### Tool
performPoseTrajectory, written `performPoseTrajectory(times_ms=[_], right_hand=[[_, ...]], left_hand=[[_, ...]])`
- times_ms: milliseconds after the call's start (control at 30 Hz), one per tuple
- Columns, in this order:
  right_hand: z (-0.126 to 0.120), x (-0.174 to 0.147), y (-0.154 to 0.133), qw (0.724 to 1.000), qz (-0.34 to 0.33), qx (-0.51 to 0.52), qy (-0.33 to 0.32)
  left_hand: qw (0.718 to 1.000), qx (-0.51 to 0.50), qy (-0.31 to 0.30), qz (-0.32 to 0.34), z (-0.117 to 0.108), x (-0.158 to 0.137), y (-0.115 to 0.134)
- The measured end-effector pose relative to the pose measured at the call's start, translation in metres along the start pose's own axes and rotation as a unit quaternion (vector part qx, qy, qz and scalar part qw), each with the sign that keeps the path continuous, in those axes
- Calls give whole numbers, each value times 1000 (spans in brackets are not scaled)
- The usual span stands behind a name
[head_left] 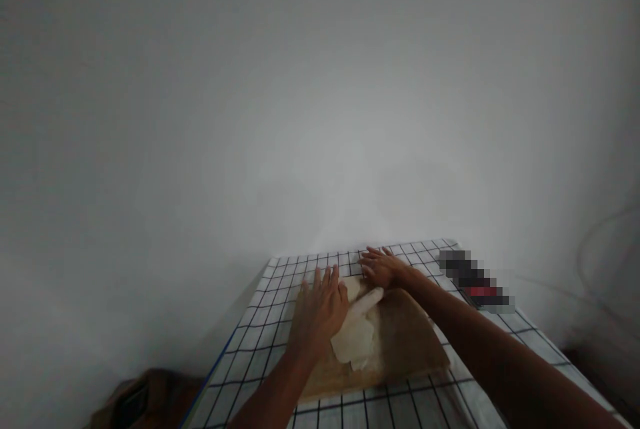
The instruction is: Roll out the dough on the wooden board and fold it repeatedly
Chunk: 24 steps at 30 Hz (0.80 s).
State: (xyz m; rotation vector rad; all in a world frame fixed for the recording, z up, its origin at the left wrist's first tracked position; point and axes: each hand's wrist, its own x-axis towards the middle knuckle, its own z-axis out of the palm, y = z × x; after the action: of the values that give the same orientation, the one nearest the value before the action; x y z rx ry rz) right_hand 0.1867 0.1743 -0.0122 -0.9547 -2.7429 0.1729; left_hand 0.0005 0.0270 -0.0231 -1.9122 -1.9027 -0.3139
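Forearms out; hands splayed flat at rolling pin, no grip, toward board's far edge; dough wants even pressure.

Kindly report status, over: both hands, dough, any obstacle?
Left hand open, at rolling pin; right hand open, near pin's right end. Dough flat on wooden board. Pixelated item right of board, not blocking.

A cloth-covered table, white ruled with dark squares and edged in blue along its left side, spans the lower part of my remote view; directly on it I see a wooden board lying flat and, near the right edge, a dark, red-banded object, too blurred to identify.
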Motion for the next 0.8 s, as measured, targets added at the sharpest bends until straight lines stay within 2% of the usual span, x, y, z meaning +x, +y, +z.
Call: performPoseTrajectory(times_ms=[100, 167, 267, 400, 467, 567, 800], right_hand=[[3, 11, 1, 1000, -12, 5, 4], [4, 7, 0, 1000, -10, 8, 3], [4, -14, -2, 1000, 13, 20, -2], [2, -57, -13, 999, 49, 19, 11], [2, -82, -24, 997, 73, 2, 28], [4, -118, -47, 993, 87, -28, 77], [23, -195, -118, 977, 124, -42, 171]], left_hand=[[999, 23, 26, 36, -3, -1, -6], [998, 22, 33, 38, -2, -2, -8], [999, 5, 41, 35, 3, -4, -7], [999, -23, 44, 20, 6, -7, -1], [998, -35, 42, 15, 5, -13, 4], [997, -51, 48, 41, -2, -28, 12], [989, -83, 91, 86, -29, -74, 19]])
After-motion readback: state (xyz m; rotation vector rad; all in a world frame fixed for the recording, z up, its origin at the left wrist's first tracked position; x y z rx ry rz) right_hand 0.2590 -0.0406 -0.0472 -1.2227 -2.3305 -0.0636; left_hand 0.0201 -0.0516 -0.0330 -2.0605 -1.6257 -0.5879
